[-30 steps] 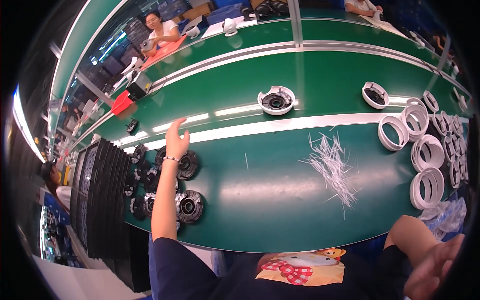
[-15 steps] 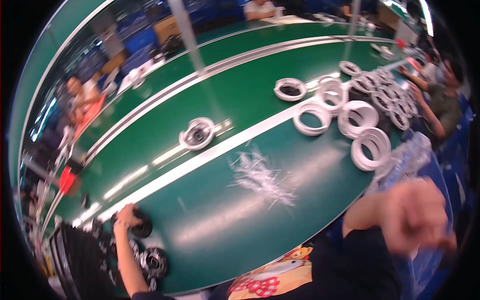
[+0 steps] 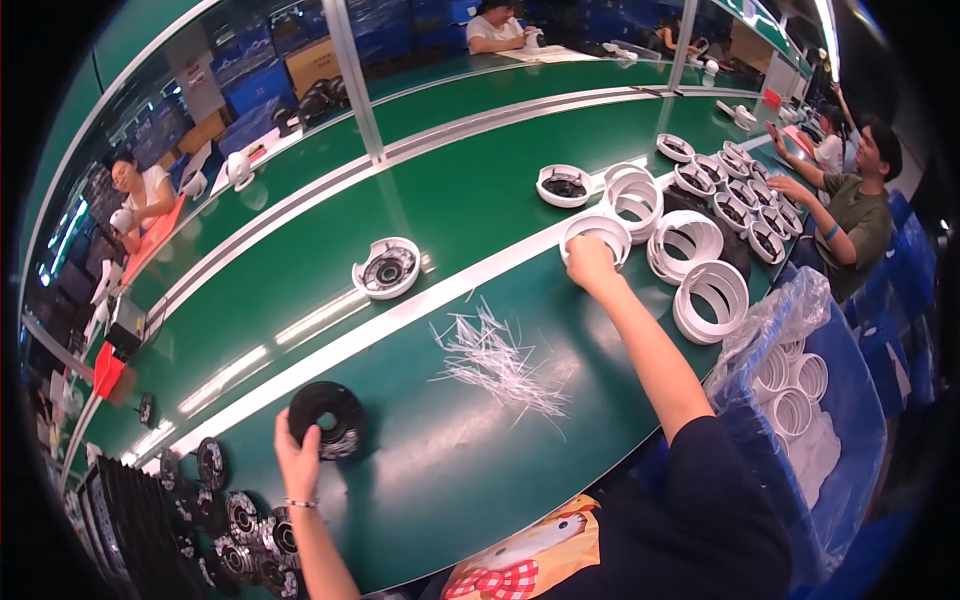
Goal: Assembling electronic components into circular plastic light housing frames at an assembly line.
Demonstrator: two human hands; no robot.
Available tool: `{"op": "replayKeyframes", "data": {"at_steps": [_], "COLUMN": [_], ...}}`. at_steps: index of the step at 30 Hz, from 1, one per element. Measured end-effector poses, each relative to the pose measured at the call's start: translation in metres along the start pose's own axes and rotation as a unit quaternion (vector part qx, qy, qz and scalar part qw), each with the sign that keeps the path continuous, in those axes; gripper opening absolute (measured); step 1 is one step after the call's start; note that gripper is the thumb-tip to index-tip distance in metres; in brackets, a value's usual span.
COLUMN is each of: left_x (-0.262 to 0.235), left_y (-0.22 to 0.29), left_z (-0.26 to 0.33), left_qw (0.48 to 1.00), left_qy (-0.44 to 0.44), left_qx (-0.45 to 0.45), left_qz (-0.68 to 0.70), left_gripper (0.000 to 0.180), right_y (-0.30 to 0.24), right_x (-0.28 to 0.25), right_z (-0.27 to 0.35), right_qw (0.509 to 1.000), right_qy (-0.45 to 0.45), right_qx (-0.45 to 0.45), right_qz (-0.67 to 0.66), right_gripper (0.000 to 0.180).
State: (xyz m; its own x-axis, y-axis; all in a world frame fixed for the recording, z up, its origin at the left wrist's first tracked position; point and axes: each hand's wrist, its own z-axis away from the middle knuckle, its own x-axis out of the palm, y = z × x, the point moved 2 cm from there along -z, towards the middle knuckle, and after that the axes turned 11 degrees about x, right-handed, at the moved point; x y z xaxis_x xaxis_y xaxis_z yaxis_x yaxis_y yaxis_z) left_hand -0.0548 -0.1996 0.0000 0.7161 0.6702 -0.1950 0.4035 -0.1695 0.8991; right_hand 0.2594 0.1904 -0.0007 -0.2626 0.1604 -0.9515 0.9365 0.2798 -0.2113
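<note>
Reaching out across the green bench (image 3: 470,470): left hand (image 3: 297,462) gripping a black round part (image 3: 326,420) beside its stock, right hand (image 3: 592,266) closing on a white ring (image 3: 594,232) among stacked rings.

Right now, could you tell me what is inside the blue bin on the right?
The blue bin holds white rings under a clear plastic liner; anything deeper down is hidden.

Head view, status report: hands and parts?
Left hand grips black disc. Right hand on white ring. White strips lie between; nothing blocking.
</note>
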Motion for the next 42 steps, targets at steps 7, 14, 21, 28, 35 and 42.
{"op": "replayKeyframes", "data": {"at_steps": [7, 14, 21, 28, 35, 42], "left_x": [0.033, 0.028, 0.031, 0.037, 0.040, 0.041], "left_y": [-0.008, -0.022, -0.028, -0.018, -0.021, -0.023], "left_z": [0.021, 0.035, 0.039, 0.032, 0.036, 0.039], "left_qw": [0.944, 0.921, 0.890, 0.894, 0.909, 0.914], "left_qy": [0.121, 0.157, 0.195, 0.148, 0.134, 0.150], "left_qx": [-0.153, -0.190, -0.164, -0.122, -0.088, -0.090], "left_qz": [0.265, 0.301, 0.378, 0.406, 0.385, 0.366], "left_gripper": [0.031, 0.031, 0.031, 0.050, 0.058, 0.055], "right_y": [0.009, 0.005, -0.069, -0.131, -0.148, -0.175], "right_x": [0.004, -0.050, -0.120, -0.041, -0.009, -0.043], "right_z": [-0.002, 0.029, 0.109, 0.178, 0.185, 0.233], "right_qw": [1.000, 0.989, 0.920, 0.818, 0.805, 0.891], "right_qy": [0.000, 0.139, 0.232, -0.052, -0.136, -0.257], "right_qx": [-0.029, -0.041, -0.200, -0.513, -0.543, -0.366], "right_qz": [-0.001, 0.015, -0.244, -0.255, -0.195, -0.078], "right_gripper": [0.014, 0.021, 0.015, 0.010, 0.015, 0.106]}}
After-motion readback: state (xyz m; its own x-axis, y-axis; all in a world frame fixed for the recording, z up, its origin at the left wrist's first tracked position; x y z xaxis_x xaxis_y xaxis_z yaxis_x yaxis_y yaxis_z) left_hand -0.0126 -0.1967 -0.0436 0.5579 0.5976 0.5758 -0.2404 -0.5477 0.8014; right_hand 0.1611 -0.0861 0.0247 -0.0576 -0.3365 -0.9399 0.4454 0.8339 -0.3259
